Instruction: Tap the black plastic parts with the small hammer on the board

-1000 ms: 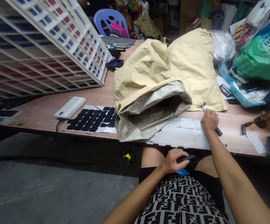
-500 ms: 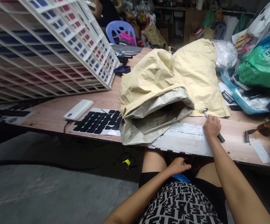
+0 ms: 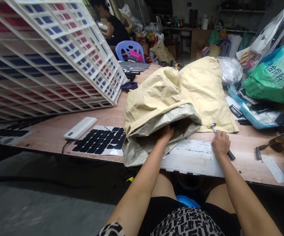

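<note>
While a hammer (image 3: 214, 129) is clasped in the right hand (image 3: 221, 143), the sack (image 3: 151, 93) on the bench (image 3: 246, 154), likely limp and best held by its rim (image 3: 172, 114), is entered by the left hand (image 3: 167, 133), grip hidden.

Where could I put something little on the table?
Bare wood shows between the white plastic lattice crate and the open pale-yellow sack, and just right of the right hand holding a black-handled hammer. It's crowded around the blue plastic basket.
</note>
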A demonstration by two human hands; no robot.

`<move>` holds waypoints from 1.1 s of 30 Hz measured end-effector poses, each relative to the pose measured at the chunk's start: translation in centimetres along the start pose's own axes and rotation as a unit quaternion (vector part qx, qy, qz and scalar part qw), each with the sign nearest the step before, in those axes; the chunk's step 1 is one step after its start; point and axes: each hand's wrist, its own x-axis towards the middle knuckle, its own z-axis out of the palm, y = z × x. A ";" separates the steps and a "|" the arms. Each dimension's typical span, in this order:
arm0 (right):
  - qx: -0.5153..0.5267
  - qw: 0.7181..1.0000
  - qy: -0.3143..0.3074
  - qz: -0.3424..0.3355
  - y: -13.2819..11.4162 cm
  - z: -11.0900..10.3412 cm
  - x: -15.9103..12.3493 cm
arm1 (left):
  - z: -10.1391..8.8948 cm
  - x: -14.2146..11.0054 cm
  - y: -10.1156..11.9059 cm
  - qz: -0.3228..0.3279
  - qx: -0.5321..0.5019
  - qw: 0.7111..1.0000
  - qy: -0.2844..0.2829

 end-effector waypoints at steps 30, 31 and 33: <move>0.148 0.989 -0.017 0.003 0.5 -3.8 -2.0 | 2.7 -12.7 3.1 0.197 -0.075 0.969 -0.128; 0.193 0.981 -0.011 -0.009 0.5 -4.6 -2.9 | 2.6 -12.7 3.2 0.196 -0.073 0.969 -0.128; 0.290 0.956 -0.022 -0.044 0.5 -6.2 -5.0 | 2.6 -12.7 3.3 0.194 -0.067 0.970 -0.128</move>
